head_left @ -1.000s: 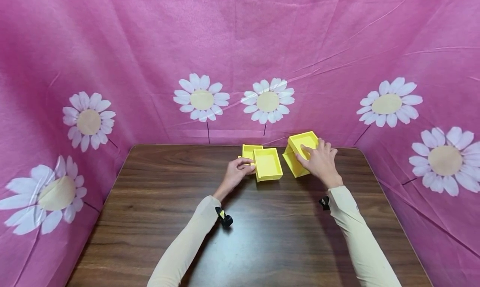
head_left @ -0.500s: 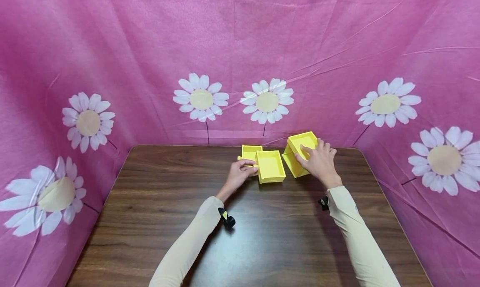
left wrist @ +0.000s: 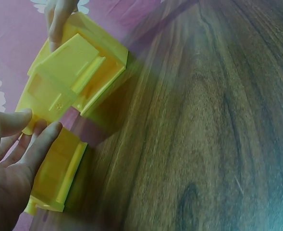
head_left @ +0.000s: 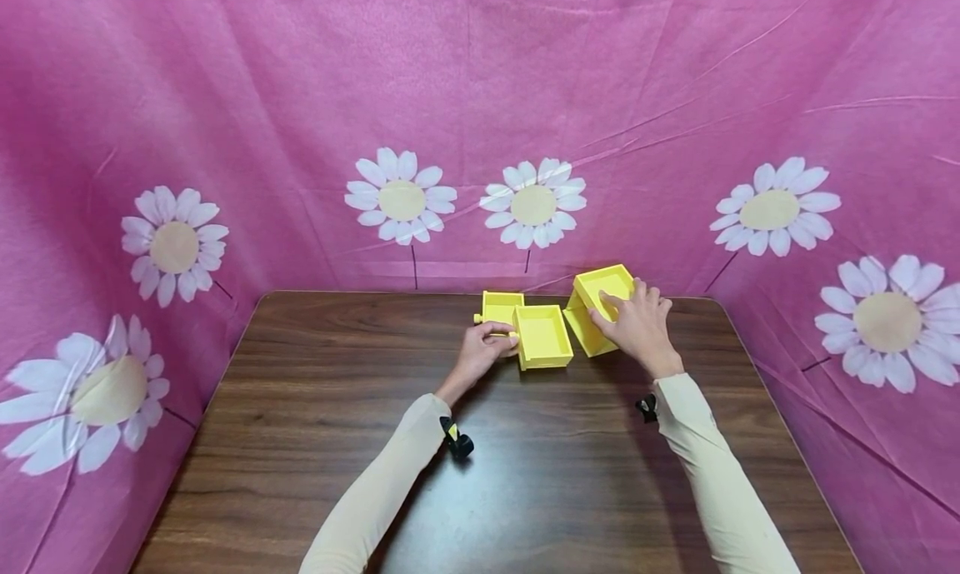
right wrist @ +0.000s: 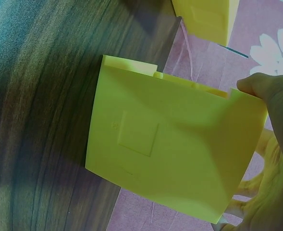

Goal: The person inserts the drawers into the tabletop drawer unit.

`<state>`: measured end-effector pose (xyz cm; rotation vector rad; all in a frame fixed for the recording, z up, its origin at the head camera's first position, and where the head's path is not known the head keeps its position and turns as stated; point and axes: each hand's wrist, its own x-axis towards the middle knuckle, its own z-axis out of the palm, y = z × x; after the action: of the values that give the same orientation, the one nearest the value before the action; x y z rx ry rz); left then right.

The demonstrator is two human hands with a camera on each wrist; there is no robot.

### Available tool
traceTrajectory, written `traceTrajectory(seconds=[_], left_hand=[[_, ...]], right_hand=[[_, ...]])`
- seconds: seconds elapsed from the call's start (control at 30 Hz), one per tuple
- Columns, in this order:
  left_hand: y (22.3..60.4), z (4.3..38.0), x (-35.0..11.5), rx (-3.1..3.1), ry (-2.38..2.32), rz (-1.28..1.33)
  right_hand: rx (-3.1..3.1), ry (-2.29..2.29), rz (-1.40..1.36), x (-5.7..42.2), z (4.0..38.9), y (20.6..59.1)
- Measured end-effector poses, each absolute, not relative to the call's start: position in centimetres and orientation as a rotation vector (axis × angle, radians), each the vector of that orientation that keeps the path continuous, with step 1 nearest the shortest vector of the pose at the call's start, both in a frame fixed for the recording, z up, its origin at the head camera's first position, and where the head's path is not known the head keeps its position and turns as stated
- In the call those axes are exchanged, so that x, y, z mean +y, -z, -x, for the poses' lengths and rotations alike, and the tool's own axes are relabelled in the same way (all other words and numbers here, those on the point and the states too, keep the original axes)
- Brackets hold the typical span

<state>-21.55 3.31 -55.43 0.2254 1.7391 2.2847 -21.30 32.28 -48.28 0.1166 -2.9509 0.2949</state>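
Observation:
My left hand point(head_left: 483, 353) pinches the small knob of a yellow drawer point(head_left: 544, 337), an open-topped box held near the table's far side. Behind and left of it, a second yellow drawer point(head_left: 501, 306) rests on the table, partly covered by the held one. To the right stands a yellow drawer cabinet point(head_left: 587, 326) with a shallow recess on top and an open front facing left. My right hand point(head_left: 637, 328) grips its upper part, thumb at the top edge and fingers around the far side. In the right wrist view, the cabinet's flat side point(right wrist: 170, 144) fills the middle.
The dark wood-grain table point(head_left: 480, 491) stretches toward me. Its far edge lies just behind the yellow pieces, against a pink cloth point(head_left: 465, 82) printed with white daisies. The cloth also stands along the left and right sides.
My left hand has moved the held drawer slightly right and toward me, uncovering more of the second drawer. The right hand and the cabinet have stayed in place.

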Motion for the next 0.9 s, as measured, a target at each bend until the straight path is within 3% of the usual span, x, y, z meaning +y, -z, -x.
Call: traceTrajectory(seconds=[0.9], left_hand=[[55.4,21.1,5.2,1.762,-2.291,-0.228]], right_hand=[[-2.965,-0.275,-0.121,31.6,21.1,48.0]])
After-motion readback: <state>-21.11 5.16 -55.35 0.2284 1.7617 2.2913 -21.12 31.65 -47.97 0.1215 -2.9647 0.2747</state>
